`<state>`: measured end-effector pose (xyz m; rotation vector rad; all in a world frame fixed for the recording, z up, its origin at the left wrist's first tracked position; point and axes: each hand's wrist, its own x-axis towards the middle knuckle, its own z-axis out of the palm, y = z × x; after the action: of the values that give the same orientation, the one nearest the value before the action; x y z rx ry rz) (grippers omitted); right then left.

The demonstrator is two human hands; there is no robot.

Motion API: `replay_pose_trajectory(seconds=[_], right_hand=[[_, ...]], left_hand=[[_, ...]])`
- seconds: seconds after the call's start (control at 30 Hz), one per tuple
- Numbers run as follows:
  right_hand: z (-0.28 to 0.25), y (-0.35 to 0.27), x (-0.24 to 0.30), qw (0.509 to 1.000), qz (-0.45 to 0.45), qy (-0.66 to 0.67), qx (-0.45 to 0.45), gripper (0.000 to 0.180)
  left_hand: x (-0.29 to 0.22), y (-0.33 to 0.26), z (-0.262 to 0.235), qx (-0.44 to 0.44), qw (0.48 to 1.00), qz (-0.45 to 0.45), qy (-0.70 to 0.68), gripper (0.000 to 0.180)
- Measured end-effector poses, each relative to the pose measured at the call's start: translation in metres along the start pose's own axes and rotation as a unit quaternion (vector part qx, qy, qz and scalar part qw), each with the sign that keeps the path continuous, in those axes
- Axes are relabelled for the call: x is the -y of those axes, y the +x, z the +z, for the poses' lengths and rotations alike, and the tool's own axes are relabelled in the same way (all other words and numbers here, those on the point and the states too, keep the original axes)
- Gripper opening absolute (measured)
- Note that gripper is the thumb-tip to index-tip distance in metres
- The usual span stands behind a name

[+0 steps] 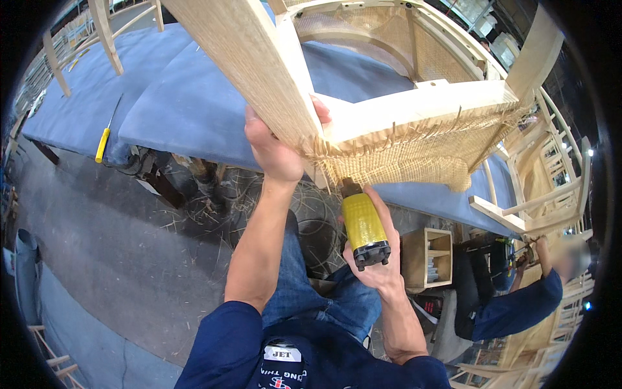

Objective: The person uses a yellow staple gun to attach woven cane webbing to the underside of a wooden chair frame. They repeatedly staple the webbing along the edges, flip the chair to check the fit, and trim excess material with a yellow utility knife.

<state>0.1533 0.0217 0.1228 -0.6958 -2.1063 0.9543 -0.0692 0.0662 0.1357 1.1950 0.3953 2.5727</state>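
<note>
My left hand is closed around a pale wooden chair leg, near where it joins the frame. The chair frame is tipped over, with its legs pointing up and toward me. Woven cane webbing lies along the near rail, with loose strand ends sticking up and a rolled lower edge. In my right hand is a yellow pneumatic stapler with a black end cap. Its dark nose meets the webbing's left corner, below my left hand; whether it touches the wood is hidden.
Blue padded cloth covers the workbench. A yellow-handled screwdriver lies near its left edge. More chair frames stand at right. A wooden box is below the bench, beside a co-worker in a dark shirt. Cane scraps litter the floor.
</note>
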Motion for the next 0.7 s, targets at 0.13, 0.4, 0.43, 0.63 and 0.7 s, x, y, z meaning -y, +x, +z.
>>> replay_pose_trajectory(seconds=[0.13, 0.4, 0.43, 0.63, 0.7], right_hand=[[0.001, 0.0, -0.001, 1.0, 0.021, -0.014, 0.006, 0.085], [0.002, -0.006, -0.002, 1.0, 0.025, -0.006, -0.004, 0.085], [0.0, -0.006, -0.002, 1.0, 0.018, -0.002, 0.002, 0.084], [-0.002, -0.007, -0.01, 1.0, -0.006, 0.017, 0.007, 0.082], [-0.001, -0.007, -0.014, 1.0, -0.005, 0.029, 0.0, 0.082]], left_hand=[[-0.001, -0.003, 0.004, -0.035, 0.999, -0.027, 0.007, 0.064], [-0.004, 0.0, 0.004, -0.025, 0.999, -0.04, 0.019, 0.061], [-0.004, 0.0, 0.005, -0.024, 0.999, -0.034, 0.024, 0.061], [-0.007, 0.002, 0.003, -0.027, 0.998, -0.051, 0.023, 0.06], [-0.007, 0.002, 0.003, -0.025, 0.997, -0.053, 0.044, 0.06]])
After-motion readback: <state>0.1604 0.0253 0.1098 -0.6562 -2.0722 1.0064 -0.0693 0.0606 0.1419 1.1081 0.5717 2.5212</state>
